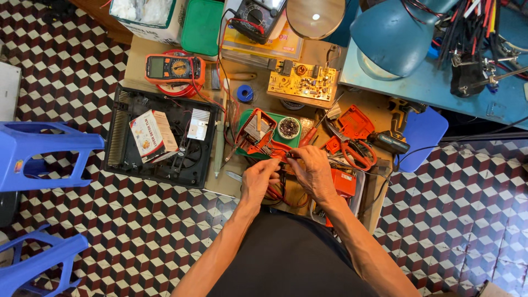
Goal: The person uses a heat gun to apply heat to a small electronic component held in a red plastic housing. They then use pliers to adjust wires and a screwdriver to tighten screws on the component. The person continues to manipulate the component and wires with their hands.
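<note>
The left hand and right hand meet fingertip to fingertip, both pinched on thin red wires that loop down toward six o'clock beneath them. At eleven o'clock, just beyond the fingers and about equally near both hands, lies an opened orange plastic casing; farther out at twelve sits a yellow circuit board, at ten a ribbed black housing.
</note>
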